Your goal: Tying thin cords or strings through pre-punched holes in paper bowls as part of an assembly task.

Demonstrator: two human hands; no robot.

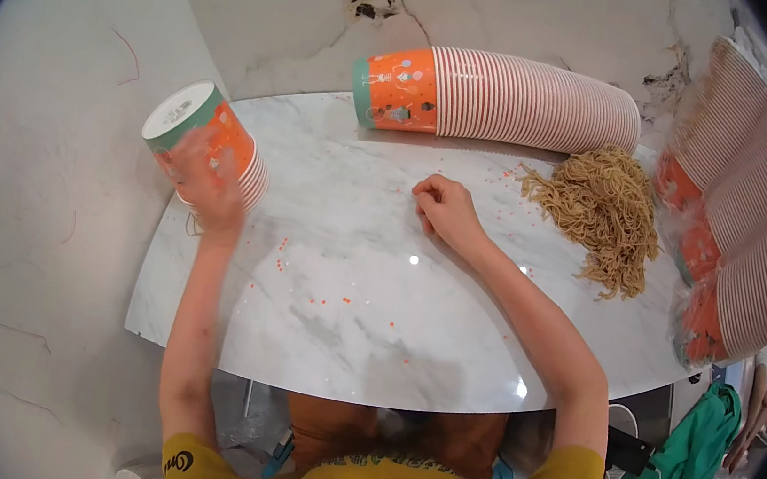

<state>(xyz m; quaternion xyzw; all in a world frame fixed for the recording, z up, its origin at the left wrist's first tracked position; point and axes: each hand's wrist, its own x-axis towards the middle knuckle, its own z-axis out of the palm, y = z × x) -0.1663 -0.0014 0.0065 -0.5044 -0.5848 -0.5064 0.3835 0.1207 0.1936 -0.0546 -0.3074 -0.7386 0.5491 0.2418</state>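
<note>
A short stack of orange paper cups with green bases (241, 143) stands upside down at the table's left end. My left hand (205, 183) is in front of it, smeared by motion. Its fingers overlap the cups, and I cannot tell whether they grip them. A thin tan loop (193, 224) shows below the stack's lower edge. My right hand (446, 211) rests closed near the middle of the table, fingers curled, and whatever may be inside it is hidden. To its right lies a tangled heap of tan strings (602, 212).
A long nested stack of the same cups (522, 102) lies on its side along the back. Several plastic-wrapped cup stacks (761, 202) crowd the right edge. Tiny orange bits (346, 301) are scattered over the white marbled table (342, 358). Green cloth (706, 437) hangs at lower right.
</note>
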